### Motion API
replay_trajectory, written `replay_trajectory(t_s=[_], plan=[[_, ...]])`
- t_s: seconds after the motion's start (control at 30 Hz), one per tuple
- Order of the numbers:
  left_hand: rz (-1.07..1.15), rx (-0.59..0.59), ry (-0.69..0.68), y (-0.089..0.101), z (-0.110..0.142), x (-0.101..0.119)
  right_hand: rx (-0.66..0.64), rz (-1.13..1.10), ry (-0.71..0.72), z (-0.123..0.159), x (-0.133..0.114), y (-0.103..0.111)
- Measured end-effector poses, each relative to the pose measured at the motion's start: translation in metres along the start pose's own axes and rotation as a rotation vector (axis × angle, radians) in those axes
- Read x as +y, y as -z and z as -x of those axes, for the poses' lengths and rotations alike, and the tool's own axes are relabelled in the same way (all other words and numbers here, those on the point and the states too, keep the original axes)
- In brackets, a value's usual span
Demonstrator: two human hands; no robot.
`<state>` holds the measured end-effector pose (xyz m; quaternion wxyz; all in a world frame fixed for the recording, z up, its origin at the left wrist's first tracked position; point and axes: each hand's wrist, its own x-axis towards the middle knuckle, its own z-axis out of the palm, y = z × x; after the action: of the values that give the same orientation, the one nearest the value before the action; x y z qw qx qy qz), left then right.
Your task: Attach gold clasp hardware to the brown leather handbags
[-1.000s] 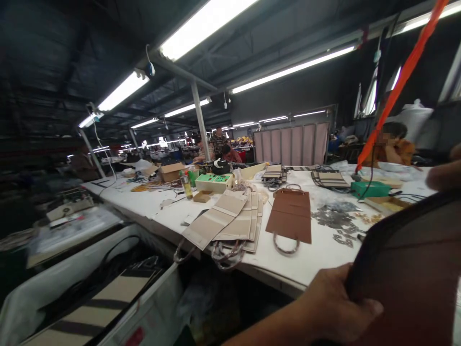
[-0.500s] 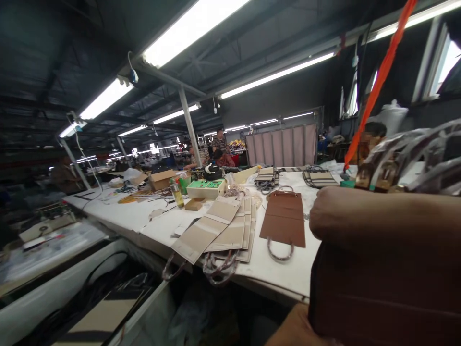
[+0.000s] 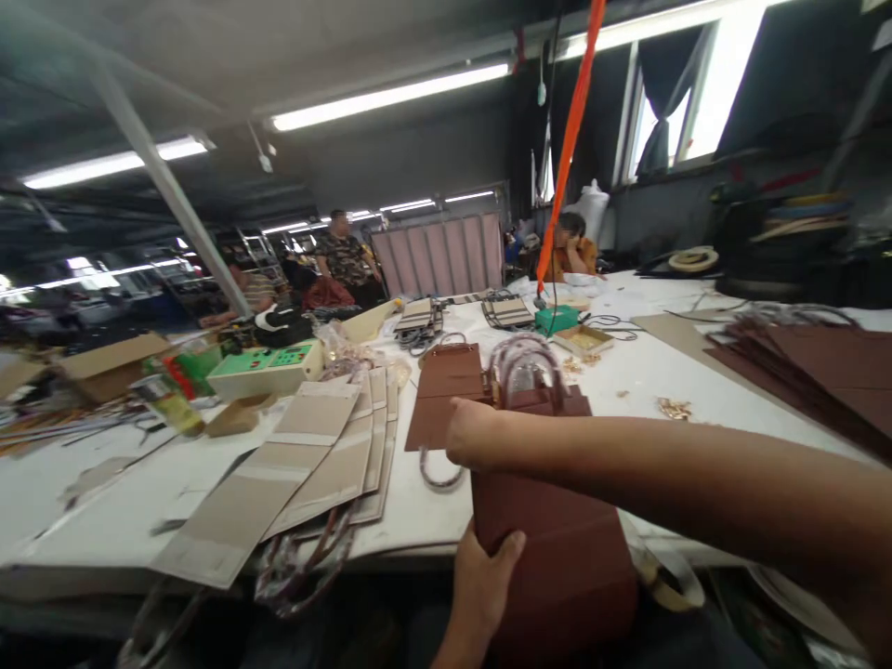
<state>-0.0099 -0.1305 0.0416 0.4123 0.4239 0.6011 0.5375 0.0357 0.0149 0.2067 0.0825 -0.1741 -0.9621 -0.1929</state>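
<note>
My left hand (image 3: 482, 578) grips the lower left edge of a brown flat bag piece (image 3: 550, 548), thumb on its face. My right hand (image 3: 472, 431) reaches across from the right and closes on the top of the same piece, near its wrapped loop handles (image 3: 524, 364). The piece is held over the near edge of the white table (image 3: 627, 381). Just beyond it another brown bag piece (image 3: 441, 394) lies flat on the table. Left of that, a fan of beige bag pieces (image 3: 313, 455) lies with handles hanging off the edge.
A stack of brown pieces (image 3: 822, 372) lies at the right. A green control box (image 3: 268, 370), a bottle (image 3: 165, 401), a cardboard box (image 3: 104, 358) and small metal fittings (image 3: 673, 407) sit on the table. An orange strap (image 3: 571, 139) hangs down. Other people (image 3: 572, 247) are at the far end.
The view swung right and down. The brown piece dropped from close before the camera to the table edge; my right hand now reaches across its top, and my left hand grips its lower edge.
</note>
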Motion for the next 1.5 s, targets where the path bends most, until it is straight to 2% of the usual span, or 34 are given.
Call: replay_trajectory(t_s=[0.07,0.13,0.2,0.27,0.3,0.4,0.5,0.63,0.7,0.77,0.87,0.97,1.07,1.1,1.17,1.27,1.37,1.5], plan=[[0.036,0.023,0.062,-0.004,-0.012,-0.002,-0.001,-0.064,0.036,0.003,0.007,-0.014],[0.075,0.015,0.071,-0.006,-0.023,-0.003,0.111,-0.192,-0.036,0.025,0.003,-0.037],[0.047,0.034,0.049,-0.008,-0.030,-0.004,0.256,-0.358,-0.215,0.064,-0.014,-0.068],[-0.022,0.078,0.034,-0.009,-0.036,-0.004,0.312,-0.458,-0.381,0.114,-0.036,-0.099],[-0.057,0.095,0.032,-0.010,-0.038,-0.004,0.335,-0.466,-0.489,0.139,-0.047,-0.113],[-0.149,0.087,0.043,-0.011,-0.042,-0.002,0.356,-0.408,-0.670,0.203,-0.069,-0.139],[-0.343,0.019,0.026,-0.007,-0.045,0.005,0.386,-0.365,-0.849,0.233,-0.071,-0.148],[-0.946,-0.082,0.080,0.007,-0.053,0.023,0.424,-0.487,-0.996,0.239,-0.063,-0.153],[-1.138,-0.090,0.030,0.012,-0.060,0.030,0.427,-0.540,-1.005,0.238,-0.063,-0.154],[-1.164,-0.039,-0.088,0.015,-0.072,0.030,0.429,-0.549,-1.001,0.239,-0.064,-0.152],[-1.084,0.041,-0.203,0.011,-0.098,0.020,0.453,-0.534,-0.976,0.244,-0.061,-0.146],[-1.044,0.122,-0.299,-0.005,-0.130,0.010,0.513,-0.543,-0.981,0.257,-0.031,-0.141],[-1.069,0.202,-0.402,-0.021,-0.153,0.011,0.540,-0.587,-1.137,0.287,0.034,-0.143],[-1.083,0.206,-0.426,-0.025,-0.158,0.013,0.507,-0.577,-1.240,0.302,0.061,-0.145],[-1.107,0.188,-0.443,-0.029,-0.167,0.017,0.349,-0.476,-1.508,0.335,0.112,-0.152],[-1.113,0.162,-0.406,-0.030,-0.178,0.020,0.225,-0.358,-1.695,0.381,0.171,-0.164],[-1.071,0.146,-0.404,-0.029,-0.187,0.017,0.115,-0.307,-1.756,0.406,0.199,-0.175],[-0.980,0.159,-0.423,-0.031,-0.195,0.009,-0.026,-0.289,-1.774,0.407,0.210,-0.185]])
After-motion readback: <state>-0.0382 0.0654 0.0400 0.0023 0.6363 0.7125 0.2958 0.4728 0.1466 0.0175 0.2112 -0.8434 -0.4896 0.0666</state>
